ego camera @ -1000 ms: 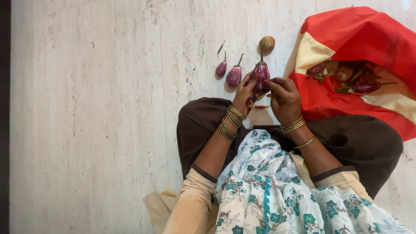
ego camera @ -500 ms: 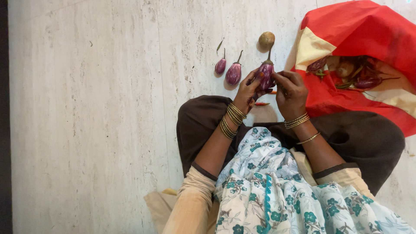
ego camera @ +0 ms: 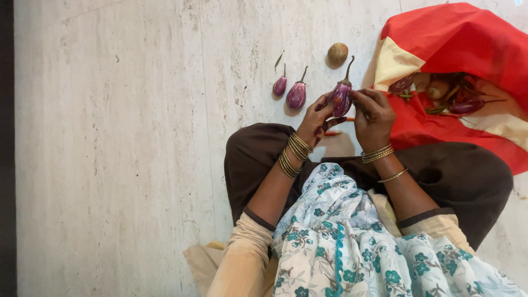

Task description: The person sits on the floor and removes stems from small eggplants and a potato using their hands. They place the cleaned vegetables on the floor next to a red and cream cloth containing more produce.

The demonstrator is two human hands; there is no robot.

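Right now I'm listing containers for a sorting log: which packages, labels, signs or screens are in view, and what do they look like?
Cloth bag: on the floor at upper right, lying open, red with cream panels, holding small eggplants and other vegetables.
Labels, signs, screens: none in view.

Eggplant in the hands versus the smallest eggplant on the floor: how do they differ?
The held eggplant is larger, raised between the left hand and right hand, stem tilted up-right. The smallest eggplant is slimmer and lies alone on the floor, untouched, stem nearly straight. Both are purple with green stems.
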